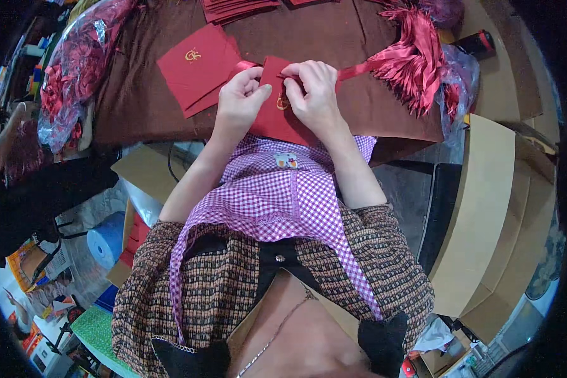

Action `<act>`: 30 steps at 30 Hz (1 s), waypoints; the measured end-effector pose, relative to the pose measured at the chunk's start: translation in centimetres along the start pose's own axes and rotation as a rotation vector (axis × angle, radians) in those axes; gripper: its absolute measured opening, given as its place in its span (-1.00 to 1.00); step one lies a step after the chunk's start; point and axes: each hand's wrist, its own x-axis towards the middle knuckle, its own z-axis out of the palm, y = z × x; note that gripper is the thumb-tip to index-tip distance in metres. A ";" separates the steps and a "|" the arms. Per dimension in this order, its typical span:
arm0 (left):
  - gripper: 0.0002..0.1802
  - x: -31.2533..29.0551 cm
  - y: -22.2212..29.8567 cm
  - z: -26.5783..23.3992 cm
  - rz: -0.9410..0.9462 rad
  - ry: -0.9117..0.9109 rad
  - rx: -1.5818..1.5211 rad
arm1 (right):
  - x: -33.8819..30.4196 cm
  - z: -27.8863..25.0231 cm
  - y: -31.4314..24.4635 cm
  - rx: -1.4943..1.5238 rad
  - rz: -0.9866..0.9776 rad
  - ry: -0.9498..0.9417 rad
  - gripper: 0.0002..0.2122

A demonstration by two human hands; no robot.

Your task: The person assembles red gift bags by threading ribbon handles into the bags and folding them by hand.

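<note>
In front of me on the brown cloth lies a red card or flat envelope [288, 128] with a gold emblem, partly covered by my fingers. A shiny red ribbon [355, 70] comes out to its right, and a ribbon piece shows beside my left fingers. My left hand [240, 101] is closed at the card's left edge, fingers curled around the ribbon there. Over the card's upper part my right hand [315, 94] pinches the ribbon with thumb and fingers; the exact grip is partly hidden. Left of them lie similar red cards [194, 66], overlapping.
A bundle of red ribbons [412, 60] lies at the table's right. Stacked red cards [239, 9] sit at the far edge. A clear plastic bag [75, 75] with red ribbons hangs at left. Cardboard boxes [479, 214] stand at right. A checked apron [258, 195] covers my lap.
</note>
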 end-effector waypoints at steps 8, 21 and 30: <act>-0.67 -0.1 0.1 -0.3 -0.095 -0.033 -0.168 | -0.3 0.0 -0.1 -0.052 -0.008 0.044 -0.93; -0.61 -0.6 1.2 0.4 -0.049 -0.023 -0.098 | 0.1 0.2 -0.8 -0.130 -0.019 0.092 -0.94; -0.62 -0.8 1.4 0.6 0.006 -0.007 -0.048 | 0.1 0.3 -1.1 -0.147 -0.012 0.089 -0.93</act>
